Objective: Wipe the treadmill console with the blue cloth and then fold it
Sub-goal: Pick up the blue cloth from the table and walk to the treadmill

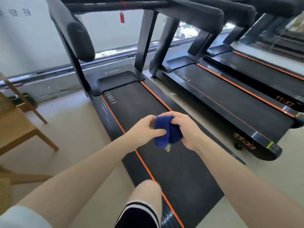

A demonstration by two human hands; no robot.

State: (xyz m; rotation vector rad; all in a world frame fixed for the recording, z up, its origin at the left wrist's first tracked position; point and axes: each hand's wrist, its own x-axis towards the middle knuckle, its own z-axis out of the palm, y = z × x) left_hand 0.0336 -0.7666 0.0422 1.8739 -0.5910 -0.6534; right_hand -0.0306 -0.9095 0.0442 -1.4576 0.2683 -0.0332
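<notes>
Hands meet over the belt of the nearest treadmill, with the cloth bunched between them. The left hand pinches the cloth's left edge, thumb laid across the blue fabric and fingers curled behind it. The right hand grips the right side, fingers wrapped over the top of the bundle. The cloth is held in the air above the belt, folded into a thick wad, with a pale bit showing at its lower edge. A red tag hangs from the treadmill's crossbar. Two more treadmills stand in a row to the right. A wooden chair sits on the floor to the left. A knee and a striped sock show at the bottom.
</notes>
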